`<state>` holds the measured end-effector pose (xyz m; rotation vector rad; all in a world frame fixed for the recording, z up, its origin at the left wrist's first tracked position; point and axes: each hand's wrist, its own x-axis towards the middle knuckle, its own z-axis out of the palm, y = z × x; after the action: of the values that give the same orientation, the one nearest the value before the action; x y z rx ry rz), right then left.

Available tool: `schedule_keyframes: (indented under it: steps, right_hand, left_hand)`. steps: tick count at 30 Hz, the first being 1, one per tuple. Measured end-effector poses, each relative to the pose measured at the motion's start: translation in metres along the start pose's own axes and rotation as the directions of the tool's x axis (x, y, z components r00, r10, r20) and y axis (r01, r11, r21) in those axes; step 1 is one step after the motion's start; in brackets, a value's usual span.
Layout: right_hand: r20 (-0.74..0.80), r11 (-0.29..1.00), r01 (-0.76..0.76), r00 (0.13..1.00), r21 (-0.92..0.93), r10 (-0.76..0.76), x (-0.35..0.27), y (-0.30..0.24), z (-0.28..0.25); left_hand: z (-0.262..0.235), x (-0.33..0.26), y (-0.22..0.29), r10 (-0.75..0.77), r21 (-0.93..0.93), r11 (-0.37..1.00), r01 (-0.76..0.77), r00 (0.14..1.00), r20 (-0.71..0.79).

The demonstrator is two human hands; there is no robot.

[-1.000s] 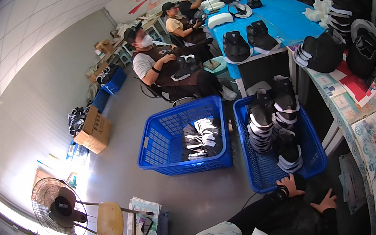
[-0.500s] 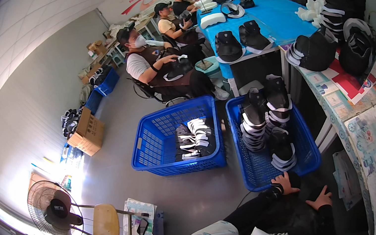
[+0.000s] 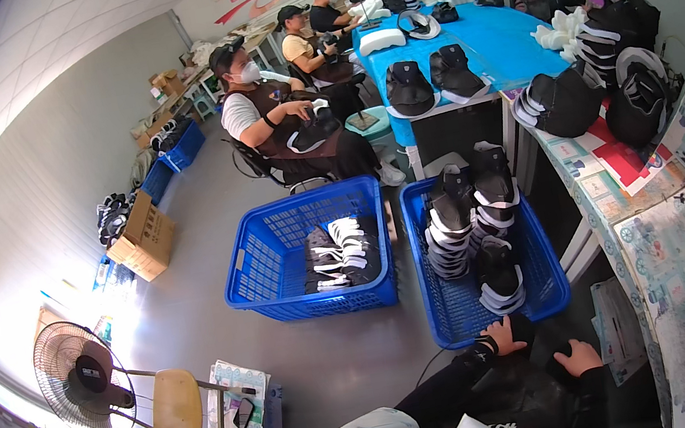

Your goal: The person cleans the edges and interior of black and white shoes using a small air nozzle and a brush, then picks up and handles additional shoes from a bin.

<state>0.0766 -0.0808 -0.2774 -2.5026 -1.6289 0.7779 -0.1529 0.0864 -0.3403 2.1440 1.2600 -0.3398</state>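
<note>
My left hand (image 3: 504, 338) is over my lap, fingers curled on a black fabric piece (image 3: 523, 329). To its right, my right hand (image 3: 580, 357) grips dark fabric with thumb and fingers. The held piece blends into my dark clothing, so its full shape cannot be made out. Just beyond my hands stands a blue crate (image 3: 545, 303) with stacks of black caps (image 3: 497, 267) edged in white. Left of it, a second blue crate (image 3: 240, 298) contains a row of black and white pieces (image 3: 351, 249).
At the right, a worktable (image 3: 677, 265) covered in printed sheets bears more black caps (image 3: 563, 103). A blue-topped table (image 3: 475, 53) stands beyond, with several co-workers around it. A fan (image 3: 89, 376) and stool (image 3: 178, 412) are at the left.
The whole view has shifted slightly, so things sit further left. My right hand has turned, its fingers drawn in closer to the thumb. The nearest co-worker's hand has moved on a cap.
</note>
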Motion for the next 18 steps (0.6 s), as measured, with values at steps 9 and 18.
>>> schedule_keyframes:
  steps: [9, 18]
  right_hand:
    - [-0.541, 0.748, 0.598, 0.746, 0.288, -0.388, -0.098, -0.142, -0.186]
    - [-0.686, 0.648, 0.568, 0.721, 0.507, -0.096, -0.101, -0.172, -0.174]
  left_hand:
    - [-0.039, -0.025, -0.007, 0.23, -0.148, 0.961, -0.234, 0.972, -0.043]
    - [-0.122, -0.13, 0.057, 0.309, -0.66, 0.341, -0.67, 0.743, -0.594]
